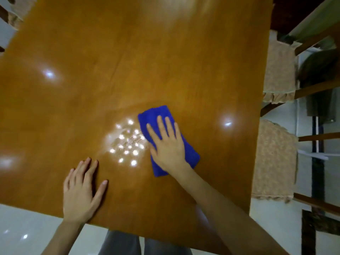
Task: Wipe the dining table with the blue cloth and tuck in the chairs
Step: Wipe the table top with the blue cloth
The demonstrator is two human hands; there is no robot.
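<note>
A: Where was the blue cloth [166, 138]?

B: Folded into a long pad, lying flat on the wooden surface [110, 61], toward the near right part. The right hand [166, 144] lay on top of it, palm down, fingers spread and flat, pressing rather than gripping.

A: And the other one?

B: The left hand [81, 194] rested flat on the bare wood near the front edge, fingers extended, holding nothing. Bright ceiling-light reflections glittered between the hands.

A: The chairs?

B: Two cushioned chairs [274, 159] stood just beside the right edge, seats outside the surface. Another chair [12, 17] showed at the far left corner.
</note>
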